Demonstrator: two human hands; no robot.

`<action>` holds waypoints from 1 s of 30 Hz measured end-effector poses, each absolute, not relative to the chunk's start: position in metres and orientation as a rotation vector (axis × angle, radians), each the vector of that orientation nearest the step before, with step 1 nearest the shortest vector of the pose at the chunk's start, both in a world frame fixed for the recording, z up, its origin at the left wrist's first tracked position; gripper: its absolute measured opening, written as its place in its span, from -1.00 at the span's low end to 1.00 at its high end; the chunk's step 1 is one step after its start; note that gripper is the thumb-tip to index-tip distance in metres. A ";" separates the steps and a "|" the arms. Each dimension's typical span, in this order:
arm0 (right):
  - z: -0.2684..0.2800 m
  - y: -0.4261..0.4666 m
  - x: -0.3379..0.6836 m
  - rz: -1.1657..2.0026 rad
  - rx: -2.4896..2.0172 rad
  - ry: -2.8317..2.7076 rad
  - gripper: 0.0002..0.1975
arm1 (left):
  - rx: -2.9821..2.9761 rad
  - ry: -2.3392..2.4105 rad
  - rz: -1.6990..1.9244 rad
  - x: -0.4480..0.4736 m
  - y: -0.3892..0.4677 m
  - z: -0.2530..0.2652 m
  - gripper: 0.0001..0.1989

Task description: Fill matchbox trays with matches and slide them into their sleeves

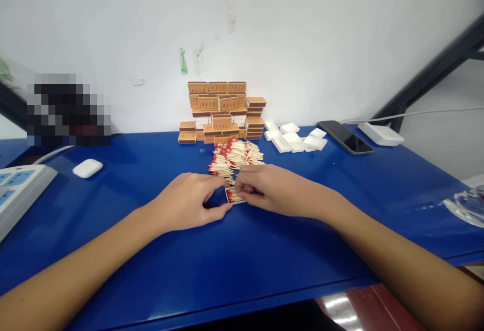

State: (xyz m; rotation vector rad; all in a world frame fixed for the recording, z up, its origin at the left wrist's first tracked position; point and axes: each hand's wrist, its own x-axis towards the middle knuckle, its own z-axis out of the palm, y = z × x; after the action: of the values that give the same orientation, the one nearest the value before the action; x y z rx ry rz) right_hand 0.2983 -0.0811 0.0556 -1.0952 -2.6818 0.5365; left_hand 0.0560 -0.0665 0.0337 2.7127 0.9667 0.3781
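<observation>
The left hand (189, 201) rests on the blue tabletop (212, 270) with thumb and forefinger curved apart, their tips holding the left end of a small white matchbox tray (235, 203) by its near and far sides. The tray lies flat near the middle of the tabletop, and red-headed matches (233, 196) lie inside it with their heads toward the left. The right hand (268, 185) is over the tray's right part, fingers curled and thumb drawn in close to them; its fingertips are down at the matches, though whether they grip one I cannot tell. Just beyond the tray spreads a loose heap of matches (245, 154), most of the red heads pointing left. Behind the heap, near the pale wall (302, 44), stands a stack of tan matchboxes (218, 88) printed with red characters, built up in several tiers. To its right lies a jumbled pile of white trays (291, 138), then a dark smartphone (346, 137) and a flat white box (381, 133). On the left are a small rounded white case (87, 168) and a power strip (18, 185) with blue socket panels
</observation>
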 end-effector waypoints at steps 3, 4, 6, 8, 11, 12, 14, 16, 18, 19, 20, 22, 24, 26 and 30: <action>0.057 -0.083 0.298 0.532 -1.139 -2.668 -0.92 | 2.711 0.960 0.386 0.056 -0.067 0.033 -0.76; 0.057 -0.084 0.298 0.528 -1.153 -2.665 -0.92 | 2.710 0.958 0.386 0.055 -0.067 0.033 -0.76; 0.057 -0.084 0.297 0.526 -1.173 -2.665 -0.91 | 2.711 0.958 0.378 0.055 -0.067 0.034 -0.74; 0.056 -0.084 0.296 0.533 -1.180 -2.668 -0.88 | 2.713 0.961 0.367 0.056 -0.067 0.034 -0.74; 0.053 -0.082 0.295 0.535 -1.183 -2.663 -0.85 | 2.711 0.968 0.358 0.057 -0.067 0.034 -0.74; 0.051 -0.082 0.294 0.534 -1.179 -2.659 -0.85 | 2.710 0.968 0.358 0.057 -0.067 0.034 -0.74; 0.049 -0.081 0.295 0.537 -1.157 -2.649 -0.86 | 2.709 0.968 0.358 0.057 -0.067 0.034 -0.73; 0.048 -0.081 0.295 0.547 -1.123 -2.644 -0.88 | 2.709 0.967 0.359 0.058 -0.067 0.034 -0.72; 0.049 -0.081 0.297 0.556 -1.101 -2.644 -0.89 | 2.708 0.963 0.352 0.058 -0.067 0.034 -0.72; 0.049 -0.081 0.297 0.560 -1.097 -2.646 -0.89 | 2.708 0.963 0.348 0.058 -0.067 0.034 -0.72; 0.050 -0.081 0.297 0.562 -1.099 -2.648 -0.88 | 2.709 0.962 0.346 0.058 -0.067 0.034 -0.73; 0.051 -0.081 0.297 0.554 -1.118 -2.653 -0.87 | 2.712 0.966 0.347 0.057 -0.067 0.034 -0.72; 0.051 -0.081 0.296 0.533 -1.135 -2.660 -0.86 | 2.712 0.967 0.347 0.057 -0.067 0.035 -0.72; 0.052 -0.082 0.296 0.509 -1.140 -2.663 -0.85 | 2.712 0.965 0.346 0.057 -0.067 0.035 -0.72; 0.056 -0.081 0.299 0.510 -1.089 -2.694 -0.81 | 2.714 0.967 0.340 0.056 -0.067 0.036 -0.74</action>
State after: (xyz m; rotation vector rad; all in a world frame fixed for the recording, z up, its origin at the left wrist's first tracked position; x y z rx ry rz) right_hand 0.2994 -0.0809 0.0560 -1.0892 -2.6938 0.5102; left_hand 0.0556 -0.0673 0.0358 2.7144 0.9670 0.3396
